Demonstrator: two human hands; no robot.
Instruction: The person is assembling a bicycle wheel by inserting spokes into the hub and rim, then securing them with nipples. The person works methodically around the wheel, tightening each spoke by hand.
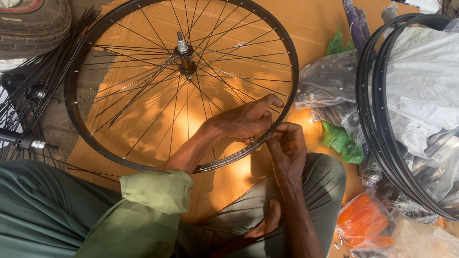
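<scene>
Two hands of yours meet at the near right part of the black bicycle wheel (143, 71), which lies flat on a sheet of brown cardboard (315, 19) spread over the ground. Your left hand (246, 119) reaches through from inside the rim, fingers curled over the spokes and the forefinger stretched toward the rim's edge; it rests against the rim there, though you cannot tell whether it pinches anything. Your right hand (287, 145) sits just outside the rim, fingers bunched together at the rim's outer face, touching it right beside the left hand; what it grips, if anything, is too small to make out. The wheel's hub and axle (183, 52) stand upright near the far middle of the cardboard, spokes fanning out from it. Your legs in green trousers (48, 210) fold along the near edge, with a bare foot (267, 222) tucked under your right forearm. Off the cardboard's right edge lie two bare black rims (382, 138) over clear plastic bags (330, 79), with an orange packet (361, 222) toward the near right corner. Loose spokes (33, 91) and an old tyre (33, 24) lie past the left edge.
</scene>
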